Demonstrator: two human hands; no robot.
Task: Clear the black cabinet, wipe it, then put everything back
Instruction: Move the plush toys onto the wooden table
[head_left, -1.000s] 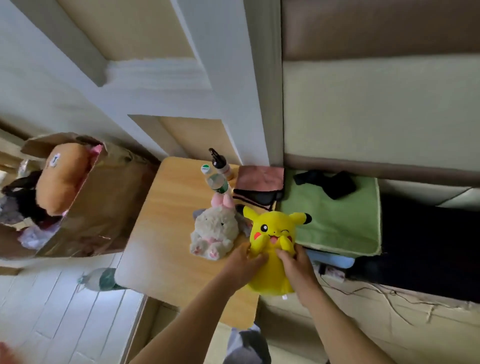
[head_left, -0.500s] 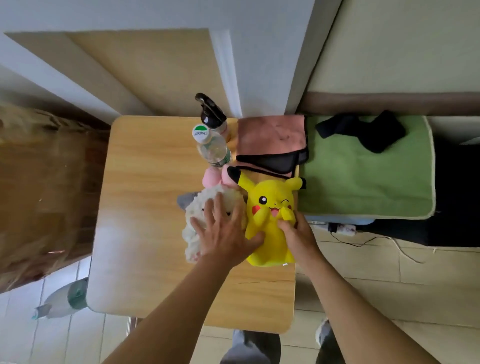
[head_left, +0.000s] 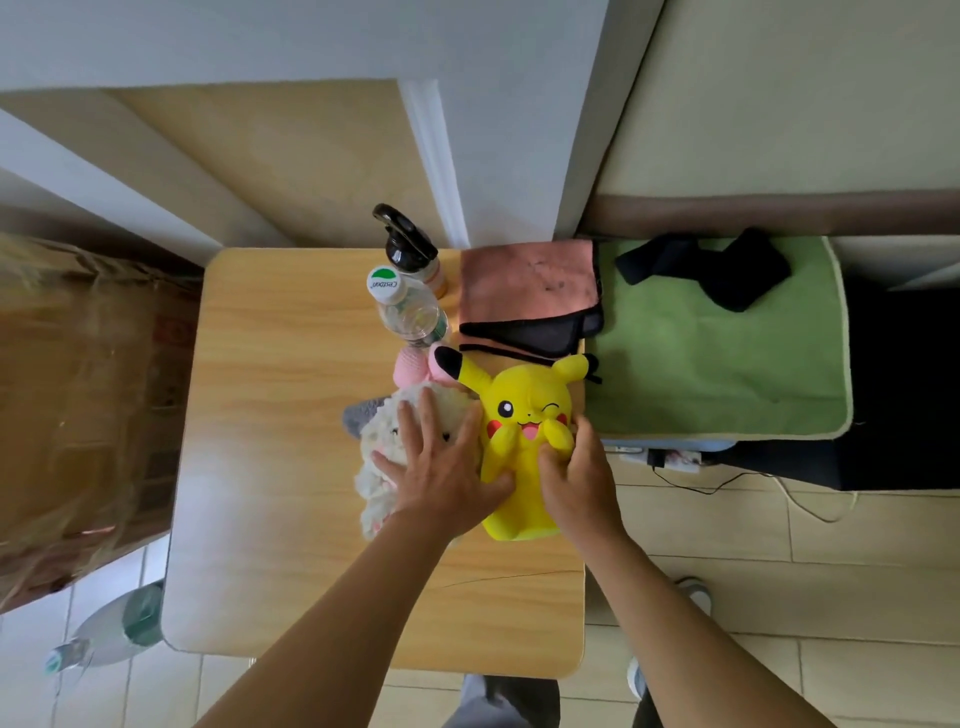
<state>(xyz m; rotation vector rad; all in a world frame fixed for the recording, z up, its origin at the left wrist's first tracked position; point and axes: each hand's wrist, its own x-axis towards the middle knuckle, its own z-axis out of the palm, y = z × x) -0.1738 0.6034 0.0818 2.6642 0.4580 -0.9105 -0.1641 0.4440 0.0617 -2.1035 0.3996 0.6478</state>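
Your left grip (head_left: 441, 467) lay flat with its fingers straight and spread on the white fluffy plush (head_left: 382, 441), holding nothing. Its thumb reached across onto the lower body of the yellow plush (head_left: 524, 410). Your right grip (head_left: 576, 478) sat on the other flank of the yellow plush, fingers (head_left: 550, 457) curled into its belly just under the toy's arm, so that grip had hold of the toy. The yellow plush lay face up between your two grips, near the right edge of the wooden worktop (head_left: 291, 415), its ears pointing away from you. The white plush lay just beside it, touching it on the left, with a pink part (head_left: 410, 364) showing at its far end.

Beyond the toys, at the far edge of the worktop, a spray bottle (head_left: 405, 244) with a black head stood next to a clear bottle (head_left: 410, 306) with a white and green cap. To their right lay a pink cloth (head_left: 527, 280) with a black mesh piece (head_left: 535, 330) on its near end.

The black cabinet (head_left: 904, 389) stood just beside the worktop's right edge, well apart from both grips. A green mat (head_left: 717, 374) covered its top, and a black garment (head_left: 717, 267) lay on the mat's far side. A cardboard box (head_left: 88, 389) stood to the left of the worktop, and a plastic bottle (head_left: 104, 634) lay on the floor by the near left corner
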